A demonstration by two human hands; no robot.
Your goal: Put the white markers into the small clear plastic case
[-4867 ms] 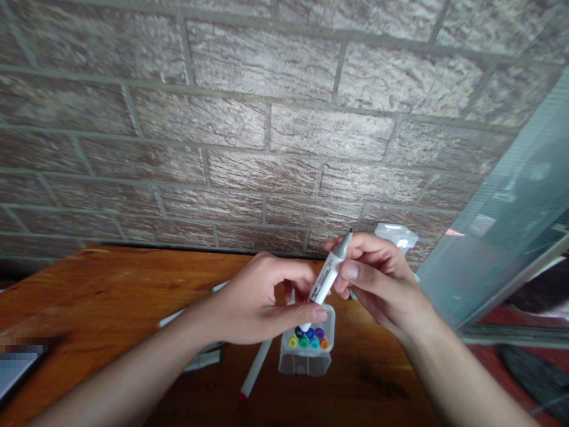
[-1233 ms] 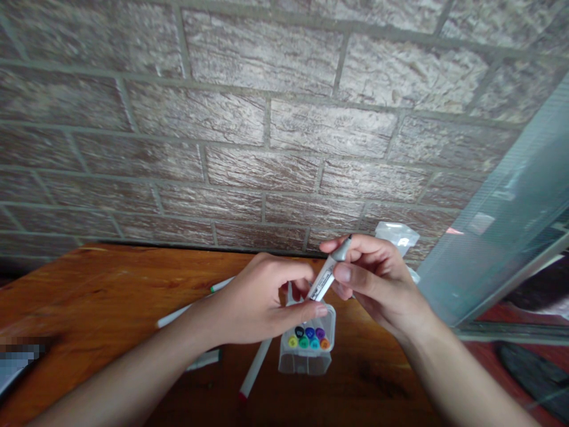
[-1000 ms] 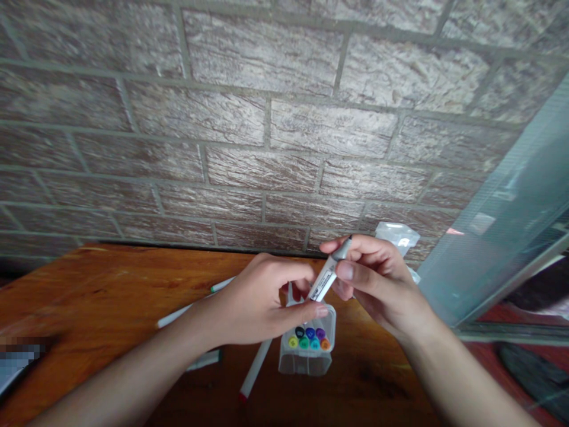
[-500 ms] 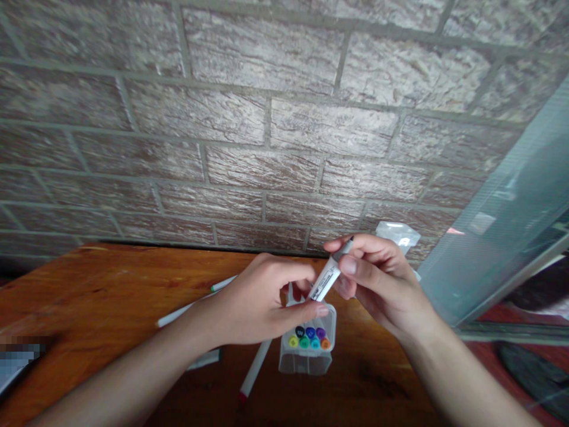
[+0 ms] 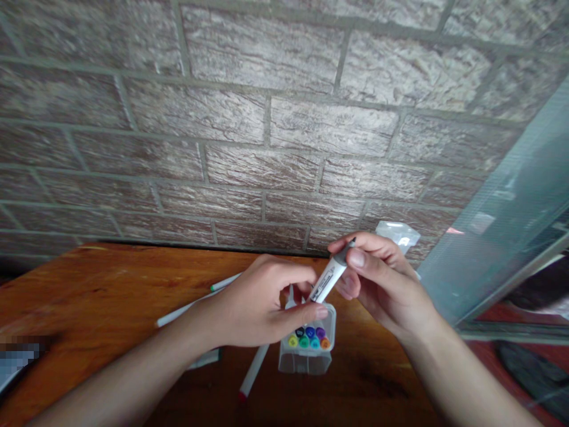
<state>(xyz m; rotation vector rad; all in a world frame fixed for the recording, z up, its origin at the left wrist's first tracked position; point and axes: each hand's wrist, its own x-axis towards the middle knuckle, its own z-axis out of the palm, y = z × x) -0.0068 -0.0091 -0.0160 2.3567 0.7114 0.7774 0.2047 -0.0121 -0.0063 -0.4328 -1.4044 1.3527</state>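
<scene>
Right hand and left hand hold a marker above a clear case.
Right fingers pinch it near the gray cap; left fingers curl closed at its lower end (thumb tip touching). Another marker lies on the table.

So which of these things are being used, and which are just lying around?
Being used:
white marker, held by right hand and left hand
clear case of markers

Lying around:
red-capped marker
green-capped marker
plastic bag

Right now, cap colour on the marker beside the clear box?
Red cap; clearest in the head view.
</scene>
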